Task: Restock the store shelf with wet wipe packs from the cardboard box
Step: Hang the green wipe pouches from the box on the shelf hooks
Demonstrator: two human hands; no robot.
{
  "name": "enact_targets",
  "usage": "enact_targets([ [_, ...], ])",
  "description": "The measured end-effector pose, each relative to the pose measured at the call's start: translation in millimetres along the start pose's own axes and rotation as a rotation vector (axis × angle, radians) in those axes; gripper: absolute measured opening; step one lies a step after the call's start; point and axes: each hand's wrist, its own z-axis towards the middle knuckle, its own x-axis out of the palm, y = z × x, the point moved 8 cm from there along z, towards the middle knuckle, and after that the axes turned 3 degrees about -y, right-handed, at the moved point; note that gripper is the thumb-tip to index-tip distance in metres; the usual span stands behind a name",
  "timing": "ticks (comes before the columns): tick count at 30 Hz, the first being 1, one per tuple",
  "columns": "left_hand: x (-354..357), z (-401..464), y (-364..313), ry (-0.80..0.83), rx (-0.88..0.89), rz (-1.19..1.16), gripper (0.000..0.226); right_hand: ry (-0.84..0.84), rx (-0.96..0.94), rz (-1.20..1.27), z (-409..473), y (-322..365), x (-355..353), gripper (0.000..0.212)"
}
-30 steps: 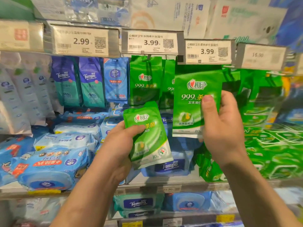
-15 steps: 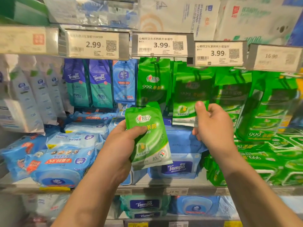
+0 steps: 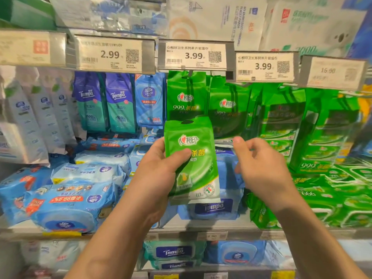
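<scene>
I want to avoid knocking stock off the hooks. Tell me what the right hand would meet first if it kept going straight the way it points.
The right hand points up and toward the shelf. Straight on, it would probably first meet the hanging green packs under the 3.99 tag; depth is unclear.

Hooks under shelf edge [image 3: 201, 235] tags: hanging green packs [image 3: 186, 97] fill the front, price tags [image 3: 194, 55] overhang. Blue packs [image 3: 66, 202] crowd below; gap betw. hands only.
</scene>
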Motion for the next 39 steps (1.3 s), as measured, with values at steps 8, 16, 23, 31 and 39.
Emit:
enact_targets([
  [8,52,-7,-21,0.251,0.207,0.118,0.030,0.111,-0.058,0.256,-30,22,-4,0.015],
  [16,75,4,-30,0.244,0.313,0.252,0.031,0.047,-0.075,0.489,-13,15,-20,0.044],
  [23,66,21,9,0.189,0.150,0.414,0.020,0.010,0.020,0.462,-6,-15,-9,0.061],
  [31,43,41,13,-0.080,0.215,0.830,0.042,-0.041,-0.050,0.167,13,-21,3,0.068],
  [39,49,60,6,-0.202,0.186,1.090,0.048,0.070,0.005,-0.098,49,-29,16,0.076],
])
